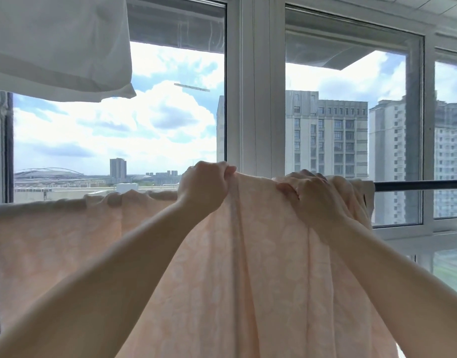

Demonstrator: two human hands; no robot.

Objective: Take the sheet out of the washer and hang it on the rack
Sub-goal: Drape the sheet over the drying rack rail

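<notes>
Both hands, left hand (205, 186) and right hand (314, 200), pinch the sheet (222, 267) at its top fold. The rod (418, 185) runs left to right just behind them; bunched cloth lies nearer the right hand.

No text, label, brand, number or sign can be read anywhere in the view
</notes>
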